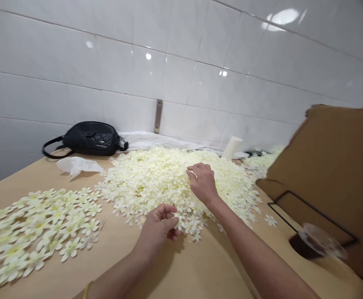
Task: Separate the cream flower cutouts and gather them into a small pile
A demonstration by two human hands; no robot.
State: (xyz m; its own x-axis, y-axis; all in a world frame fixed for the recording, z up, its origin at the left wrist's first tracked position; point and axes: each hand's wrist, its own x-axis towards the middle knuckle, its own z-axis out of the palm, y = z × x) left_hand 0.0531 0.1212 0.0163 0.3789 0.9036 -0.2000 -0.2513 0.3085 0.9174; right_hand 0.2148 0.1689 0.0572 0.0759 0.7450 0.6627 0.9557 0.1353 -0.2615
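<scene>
A large heap of pale yellow-white artificial flowers (156, 174) lies in the middle of the table. Over its right part is my right hand (203, 181), fingers curled and thumb close to them; whatever they hold is too small to tell. Lower, at the heap's near edge, my left hand (163, 224) has thumb and fingers drawn together in a pinch. Pale petals show by its fingertips, but I cannot tell if they are held or lie behind. To the left, flowers spread in a flat layer (40, 226) cover the tabletop.
A black bag (91, 138) rests by the tiled wall, with crumpled white tissue (79, 165) before it. A white cylinder (232, 148) stands behind the heap. On the right are a tilted cardboard box (330, 166), a black wire frame (321, 216) and a clear plastic piece (322, 241).
</scene>
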